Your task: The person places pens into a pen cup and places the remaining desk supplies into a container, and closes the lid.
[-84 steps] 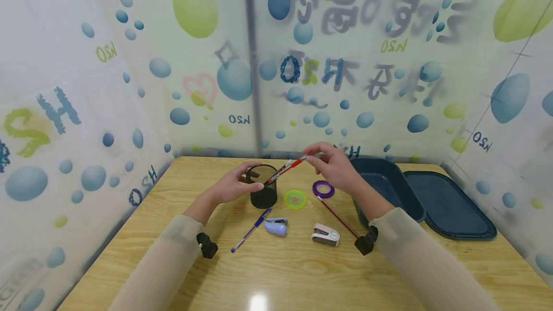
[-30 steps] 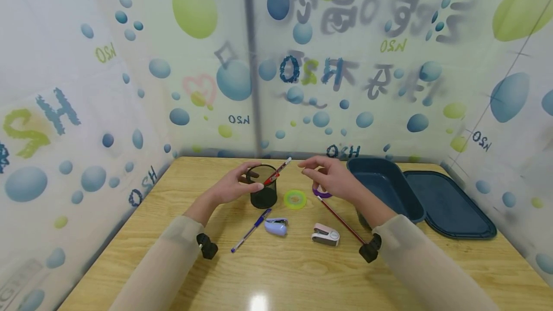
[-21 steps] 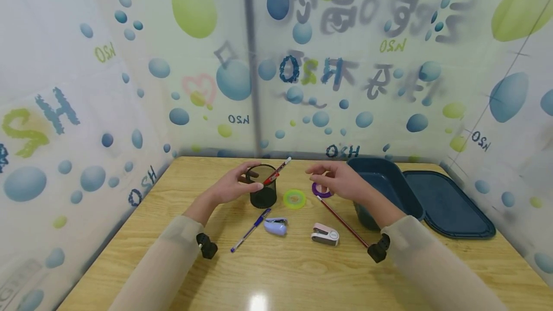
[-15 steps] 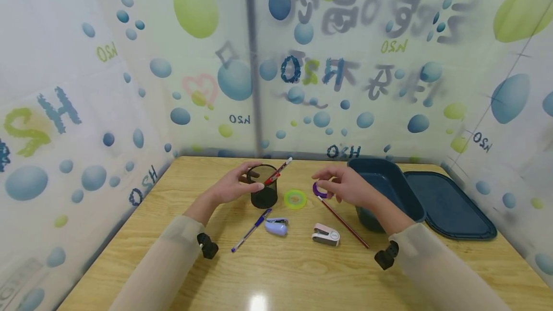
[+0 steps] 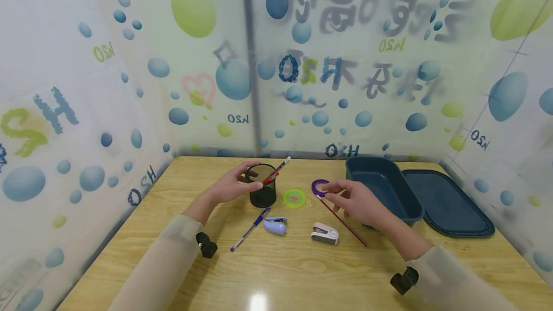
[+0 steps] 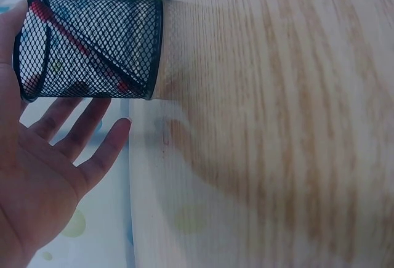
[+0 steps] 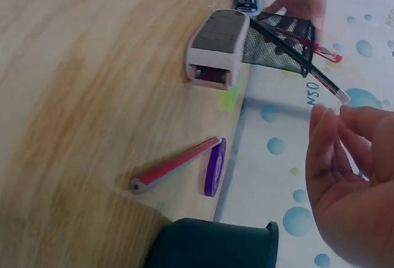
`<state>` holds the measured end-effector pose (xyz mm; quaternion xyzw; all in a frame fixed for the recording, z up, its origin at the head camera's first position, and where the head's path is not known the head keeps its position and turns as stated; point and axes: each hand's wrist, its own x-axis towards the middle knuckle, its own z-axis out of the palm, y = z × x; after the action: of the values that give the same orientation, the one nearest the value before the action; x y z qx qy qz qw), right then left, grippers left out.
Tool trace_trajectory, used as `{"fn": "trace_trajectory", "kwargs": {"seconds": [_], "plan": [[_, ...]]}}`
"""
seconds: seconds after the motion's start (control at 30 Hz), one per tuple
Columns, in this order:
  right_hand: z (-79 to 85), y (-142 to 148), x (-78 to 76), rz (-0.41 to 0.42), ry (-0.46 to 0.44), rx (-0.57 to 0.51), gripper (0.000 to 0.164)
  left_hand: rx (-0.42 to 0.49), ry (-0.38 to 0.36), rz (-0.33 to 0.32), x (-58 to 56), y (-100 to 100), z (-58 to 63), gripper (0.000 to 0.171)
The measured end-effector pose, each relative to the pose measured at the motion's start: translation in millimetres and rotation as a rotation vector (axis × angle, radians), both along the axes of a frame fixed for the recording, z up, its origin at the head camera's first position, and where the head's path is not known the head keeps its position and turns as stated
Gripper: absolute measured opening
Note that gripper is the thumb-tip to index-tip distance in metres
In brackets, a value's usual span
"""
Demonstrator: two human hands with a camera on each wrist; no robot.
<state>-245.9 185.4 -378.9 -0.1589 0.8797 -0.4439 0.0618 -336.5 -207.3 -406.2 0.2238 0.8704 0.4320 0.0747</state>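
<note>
My left hand [image 5: 231, 187] steadies a black mesh pen cup [image 5: 262, 198], thumb at the near rim and fingers round the far side. Leaning in the cup are a pencil with a white end [image 5: 283, 162] and a red pen [image 5: 272, 177]. Over the table my right hand [image 5: 356, 201] hovers with loosely bent fingers and holds nothing. Below it lies a dark red pencil [image 5: 345, 223], seen end-on as a red pencil [image 7: 175, 164] in the right wrist view. Just left of its fingertips is a purple tape roll [image 5: 317, 192].
A yellow-green tape roll [image 5: 287, 198], a blue pen [image 5: 249, 230], a lilac stapler [image 5: 275, 227] and a pink-and-white stapler [image 5: 324, 234] lie on the wooden table [image 5: 276, 272]. A dark blue bin [image 5: 384, 181] stands at right beside its flat lid [image 5: 449, 205].
My right hand has let go of the red pen, which now leans in the cup. It has since moved right and toward me, over the dark red pencil. The left hand stays at the cup.
</note>
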Motion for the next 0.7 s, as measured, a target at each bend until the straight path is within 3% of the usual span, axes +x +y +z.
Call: {"fn": "trace_trajectory", "kwargs": {"seconds": [0.37,0.7], "plan": [[-7.3,-13,-0.5,-0.046,0.0,0.155,0.025,0.0,-0.002,-0.003,-2.2,-3,-4.8,0.077],[-12.3,1,37.7,-0.114,-0.081,0.17,0.024,-0.018,-0.002,0.003,-3.4,-2,-2.7,0.076]]}}
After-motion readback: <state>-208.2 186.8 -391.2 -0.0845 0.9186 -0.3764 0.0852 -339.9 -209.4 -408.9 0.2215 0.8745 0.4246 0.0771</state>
